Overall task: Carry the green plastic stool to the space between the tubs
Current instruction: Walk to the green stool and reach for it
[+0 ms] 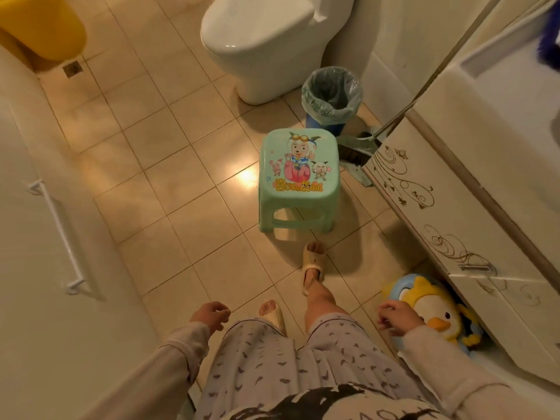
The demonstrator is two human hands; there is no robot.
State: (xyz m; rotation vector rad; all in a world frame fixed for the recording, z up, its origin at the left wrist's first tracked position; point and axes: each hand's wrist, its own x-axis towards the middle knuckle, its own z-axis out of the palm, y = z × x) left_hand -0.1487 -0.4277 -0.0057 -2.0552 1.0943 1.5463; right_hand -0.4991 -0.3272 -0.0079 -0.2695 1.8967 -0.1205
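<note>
At the bottom of the view the person's patterned shorts and pale long sleeves fill the frame, both arms held out low in front. The left hand (210, 317) hangs free above the tiled floor (157, 165) with fingers loosely curled and nothing in it. The right hand (398, 317) is likewise empty, fingers half bent, hovering in front of a yellow-and-blue duck-shaped tub (436, 310) that lies tucked under the edge of the white cabinet (454, 207); whether the fingertips touch the tub cannot be judged from this angle. Two feet in pale slippers stand on the tiles, the right one forward, its toe near the stool's front legs but apart from them. The green plastic stool (299, 180) stands upright on all its legs on the floor, untouched by either hand, just beside the corner of the cabinet. It is pale mint green, with a squarish seat with rounded corners, a printed cartoon of goat-like characters and coloured lettering on top, and short legs joined by a cross rail. Behind it, close to its right rear corner, a dustpan and brush (359, 150) lean against the cabinet. Just beyond stands a blue waste bin (331, 95) lined with a translucent bag, beside the base of a white toilet (266, 43). At far left a yellow tub (42, 28) shows in part.
</note>
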